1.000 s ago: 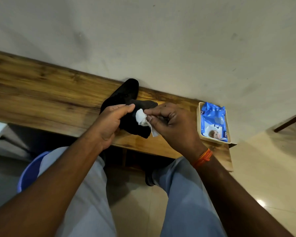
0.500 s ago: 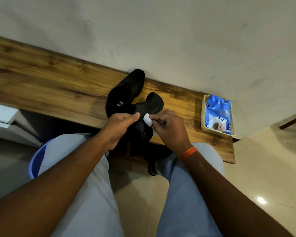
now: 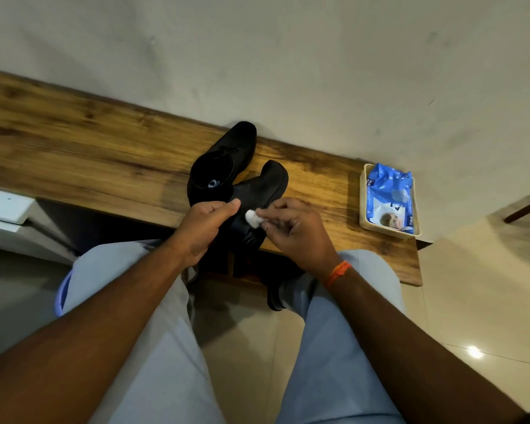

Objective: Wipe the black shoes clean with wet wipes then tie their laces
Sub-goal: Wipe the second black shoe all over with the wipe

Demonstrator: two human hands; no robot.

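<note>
Black leather under my fingers: my left hand (image 3: 207, 229) grips the nearer shoe (image 3: 257, 194), tipped on its side at the front edge of the wooden surface (image 3: 89, 154). My right hand (image 3: 297, 231) pinches a balled white wipe (image 3: 253, 217) against it. Its mate, the other shoe (image 3: 227, 160), stands just behind, touching. A blue wipes pack (image 3: 389, 197) lies in a tray (image 3: 362, 197) well to the right.

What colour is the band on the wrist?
The wristband is orange. It sits on the right wrist, seen clearly in the head view.

Wooden bench (image 3: 74, 154) against pale wall (image 3: 288, 56) (scuffed), glossy tiled floor (image 3: 471, 316).
</note>
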